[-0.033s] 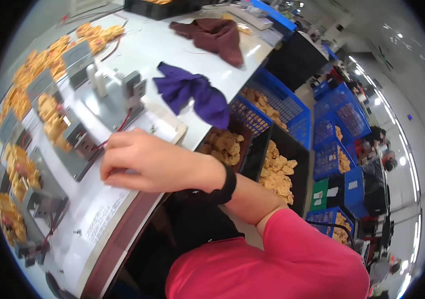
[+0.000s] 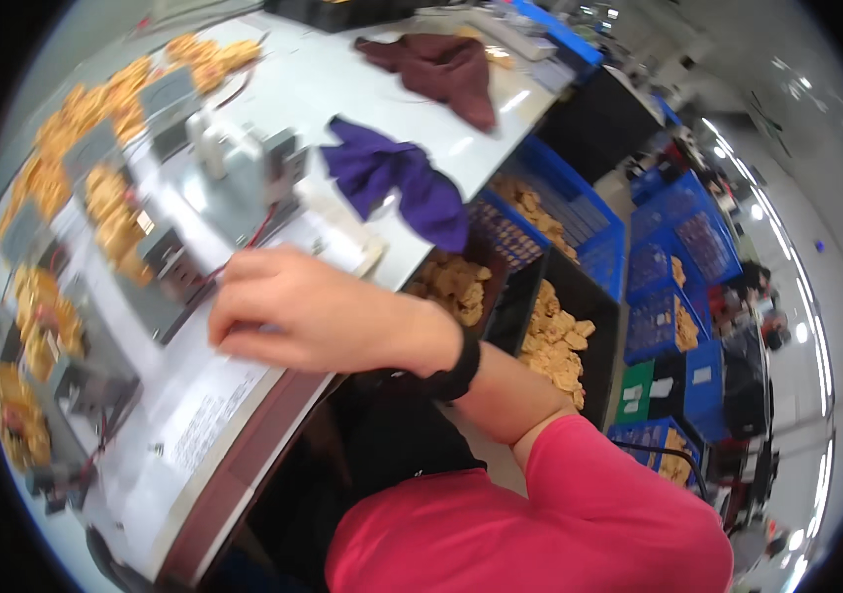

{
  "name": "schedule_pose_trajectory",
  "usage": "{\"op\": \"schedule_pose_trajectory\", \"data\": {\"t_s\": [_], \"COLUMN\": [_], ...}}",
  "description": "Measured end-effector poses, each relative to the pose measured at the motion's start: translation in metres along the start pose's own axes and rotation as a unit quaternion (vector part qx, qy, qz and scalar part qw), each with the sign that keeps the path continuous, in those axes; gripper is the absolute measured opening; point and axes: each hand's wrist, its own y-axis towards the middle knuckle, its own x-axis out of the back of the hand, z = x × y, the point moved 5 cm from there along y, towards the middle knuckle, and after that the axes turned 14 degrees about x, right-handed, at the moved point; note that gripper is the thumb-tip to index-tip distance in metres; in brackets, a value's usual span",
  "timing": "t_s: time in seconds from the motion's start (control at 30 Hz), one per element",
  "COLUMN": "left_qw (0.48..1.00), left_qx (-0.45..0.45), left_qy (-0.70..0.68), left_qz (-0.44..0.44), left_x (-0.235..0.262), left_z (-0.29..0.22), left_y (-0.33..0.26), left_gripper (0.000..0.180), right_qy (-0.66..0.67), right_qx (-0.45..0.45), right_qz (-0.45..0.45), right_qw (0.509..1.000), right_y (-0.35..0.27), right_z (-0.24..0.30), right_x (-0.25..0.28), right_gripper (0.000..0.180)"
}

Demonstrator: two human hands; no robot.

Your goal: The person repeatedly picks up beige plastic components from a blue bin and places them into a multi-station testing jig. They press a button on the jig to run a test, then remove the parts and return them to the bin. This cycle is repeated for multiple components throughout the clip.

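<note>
Pink, soft-looking cloth forms the sleeve (image 2: 590,474), with a black wristband (image 2: 461,371) circling the wrist behind the right hand (image 2: 278,306). That hand hangs over the near edge of the smooth white counter (image 2: 308,74), fingers loosely curled toward the thumb; whether they pinch anything cannot be told. The left hand is out of view.

Left of the fingers, just beside them, lies the grey fixture (image 2: 160,318), a flat plate with a holed block (image 2: 176,272) at its near end. It looks metallic, probably stiff and rather heavy, best grasped by the plate's edges. Farther from the hand on that plate, the glossy, lumpy yellow piece (image 2: 113,222) seems light and perhaps slippery; its middle would offer a hold.

Beyond the hand, a crumpled purple cloth (image 2: 397,183) looks limp, and farther still lies a folded brown cloth (image 2: 446,74). Right of the wrist, below the counter, a smooth-walled black crate (image 2: 594,296) holds knobbly tan pieces (image 2: 555,341).
</note>
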Motion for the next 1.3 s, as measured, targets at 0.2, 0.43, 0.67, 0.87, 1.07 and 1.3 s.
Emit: {"op": "schedule_pose_trajectory", "data": {"t_s": [0.2,0.43,0.67,0.87,1.07,1.3], "left_qw": [0.989,0.981,0.985,0.986,0.99,0.99], "left_qx": [0.128,0.155,0.138,0.134,0.12,0.115], "left_qy": [-0.059,-0.112,-0.099,-0.097,-0.069,-0.073], "left_qz": [0.038,0.035,0.031,0.02,0.042,0.026], "left_x": [-0.003,-0.003,-0.003,-0.004,-0.002,-0.002], "left_z": [0.037,0.03,0.024,0.023,0.024,0.018], "left_y": [0.002,-0.001,-0.003,-0.002,-0.001,0.0], "left_gripper": [0.052,0.049,0.05,0.049,0.051,0.046], "right_qy": [-0.031,-0.001,-0.035,-0.048,-0.054,-0.076], "right_qx": [-0.072,-0.151,-0.142,-0.142,-0.154,-0.151], "right_qz": [0.066,0.05,0.069,0.057,0.011,0.031], "right_qw": [0.995,0.987,0.987,0.987,0.987,0.985], "right_y": [0.001,0.004,0.009,0.011,0.008,0.01], "right_z": [0.004,0.007,0.01,0.011,0.011,0.012], "right_x": [0.006,-0.003,0.0,-0.003,-0.008,-0.008], "right_gripper": [0.015,0.014,0.013,0.009,0.006,0.008]}}
